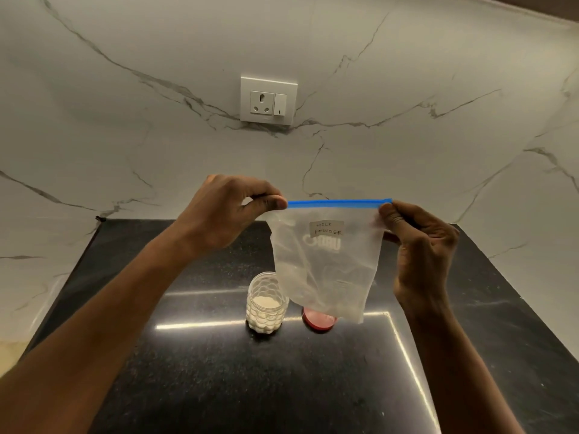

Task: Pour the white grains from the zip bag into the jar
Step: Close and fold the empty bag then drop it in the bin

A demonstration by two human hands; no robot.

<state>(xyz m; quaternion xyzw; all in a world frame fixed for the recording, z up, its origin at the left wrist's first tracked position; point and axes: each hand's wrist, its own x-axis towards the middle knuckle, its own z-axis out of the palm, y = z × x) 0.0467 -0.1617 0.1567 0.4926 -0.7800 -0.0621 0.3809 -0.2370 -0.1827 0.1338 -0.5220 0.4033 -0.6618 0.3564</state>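
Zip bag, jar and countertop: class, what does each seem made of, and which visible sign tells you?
Zip bag: thin translucent plastic film, seemingly; it wrinkles. Jar: clear dimpled plastic or glass, unclear which; white grains show through. Countertop: polished dark speckled stone, probably; sharp light reflections.

Lighting was dim and warm, bright glare streaks lay on the black countertop (219, 386), marble wall (125, 89) bowed at the edges, focus slightly soft.

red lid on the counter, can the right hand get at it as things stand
Probably not yet: the right hand pinches one end of the zip bag, which hangs in front of the red lid. If it let go, nothing else seems to block it.
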